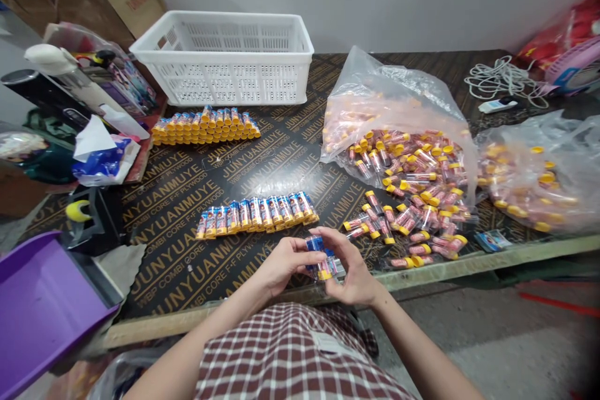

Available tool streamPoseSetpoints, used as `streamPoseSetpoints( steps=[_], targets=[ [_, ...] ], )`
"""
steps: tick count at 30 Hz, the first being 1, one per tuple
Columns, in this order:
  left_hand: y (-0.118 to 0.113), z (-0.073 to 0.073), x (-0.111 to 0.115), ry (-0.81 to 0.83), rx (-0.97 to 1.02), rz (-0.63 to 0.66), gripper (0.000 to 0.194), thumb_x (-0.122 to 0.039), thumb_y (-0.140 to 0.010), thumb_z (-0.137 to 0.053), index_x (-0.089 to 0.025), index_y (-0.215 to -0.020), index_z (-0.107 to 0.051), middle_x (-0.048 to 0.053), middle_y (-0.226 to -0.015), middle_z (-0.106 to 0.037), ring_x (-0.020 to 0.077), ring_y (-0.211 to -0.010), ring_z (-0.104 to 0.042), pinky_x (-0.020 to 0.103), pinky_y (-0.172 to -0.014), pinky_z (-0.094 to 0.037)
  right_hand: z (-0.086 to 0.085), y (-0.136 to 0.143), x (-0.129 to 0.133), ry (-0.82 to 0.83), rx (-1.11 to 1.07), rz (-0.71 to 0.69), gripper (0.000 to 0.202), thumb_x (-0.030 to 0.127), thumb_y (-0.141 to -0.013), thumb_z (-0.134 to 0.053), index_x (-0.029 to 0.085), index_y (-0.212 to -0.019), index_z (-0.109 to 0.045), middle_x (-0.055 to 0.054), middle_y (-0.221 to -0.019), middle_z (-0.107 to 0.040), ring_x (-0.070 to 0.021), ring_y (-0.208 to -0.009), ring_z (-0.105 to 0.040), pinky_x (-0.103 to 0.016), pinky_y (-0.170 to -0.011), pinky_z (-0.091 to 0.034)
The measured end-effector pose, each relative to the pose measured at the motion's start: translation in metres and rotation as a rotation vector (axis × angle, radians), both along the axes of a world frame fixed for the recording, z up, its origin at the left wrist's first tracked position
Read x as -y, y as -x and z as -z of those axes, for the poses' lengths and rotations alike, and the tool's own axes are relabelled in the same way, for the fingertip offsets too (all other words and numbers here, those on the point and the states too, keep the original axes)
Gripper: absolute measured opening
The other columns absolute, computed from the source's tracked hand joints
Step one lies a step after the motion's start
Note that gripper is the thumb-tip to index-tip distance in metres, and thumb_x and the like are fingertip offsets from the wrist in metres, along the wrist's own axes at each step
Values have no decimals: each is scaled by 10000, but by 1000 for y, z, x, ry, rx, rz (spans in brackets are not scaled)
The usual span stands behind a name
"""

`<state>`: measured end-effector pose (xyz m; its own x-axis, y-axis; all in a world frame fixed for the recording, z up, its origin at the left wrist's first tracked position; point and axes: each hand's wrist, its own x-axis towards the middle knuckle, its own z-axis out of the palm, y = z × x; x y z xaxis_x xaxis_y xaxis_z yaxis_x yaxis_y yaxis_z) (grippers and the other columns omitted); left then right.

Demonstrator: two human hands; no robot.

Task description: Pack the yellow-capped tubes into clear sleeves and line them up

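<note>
Near the table's front edge, my left hand (281, 267) pinches a small clear tube (322, 267) with a yellow cap and a blue label. My right hand (354, 272) curls round the tube's other side, fingers closed on it too. A blue and pale printed piece shows behind the tube between my hands; I cannot tell whether it is a separate label. Just beyond my hands lies a row of blue-labelled tubes (257, 212), yellow caps towards me. Loose pink-labelled tubes (403, 219) spill from a clear plastic bag (356, 87) on the right.
A white plastic basket (234, 78) stands at the back, with stacked tubes (206, 126) before it. Far right are another bag of tubes (539, 181), a white cable (506, 81) and a blue packet of cards (492, 240). A purple dustpan (47, 306) is front left.
</note>
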<state>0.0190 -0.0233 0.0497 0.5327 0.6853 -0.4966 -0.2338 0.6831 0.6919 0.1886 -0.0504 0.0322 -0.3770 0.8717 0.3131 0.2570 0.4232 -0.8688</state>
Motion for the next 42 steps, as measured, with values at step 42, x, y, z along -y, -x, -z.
streamPoseSetpoints(
  steps=[42],
  targets=[
    [15,-6,-35,-135,-138,-456,299,-202,-485,-828,-104,-718,-668,10,-653,-662,86,-582,-594,200,-586,-482,2,-61,-72,-283,675,307,365,145,-794,-524,153,-1157,-564,-75,-901,-610,-192,-814,-551,-333,-760,-451]
  ],
)
